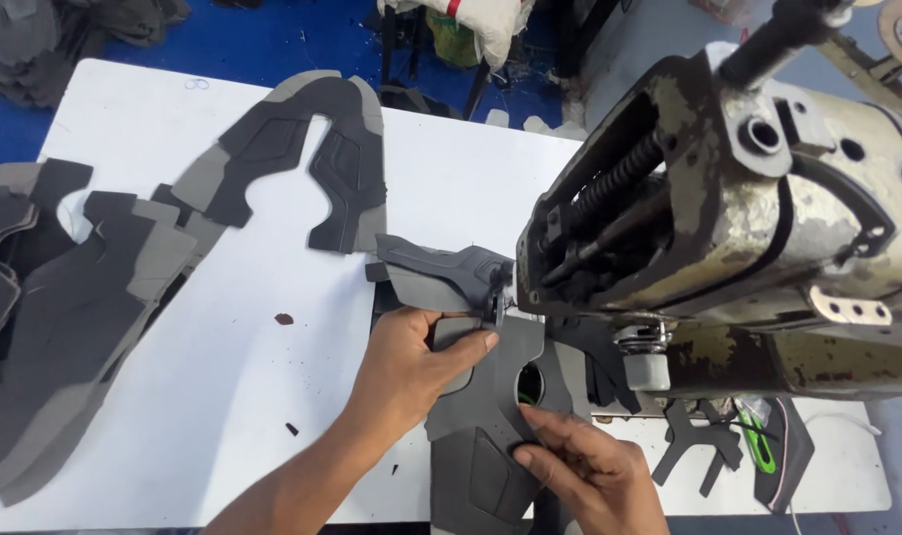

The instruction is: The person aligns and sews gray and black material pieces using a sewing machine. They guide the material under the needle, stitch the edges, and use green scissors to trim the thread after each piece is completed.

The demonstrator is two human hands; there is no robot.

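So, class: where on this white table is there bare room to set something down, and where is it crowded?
The widest bare patch of the white table lies between the stack of grey shoe uppers, the single upper and the left hand. It is crowded under the sewing machine, where both hands, the right hand too, press the upper being sewn.

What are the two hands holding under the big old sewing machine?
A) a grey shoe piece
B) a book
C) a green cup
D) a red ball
A: the left hand and right hand both press a flat grey shoe piece at the sewing machine on the white table.
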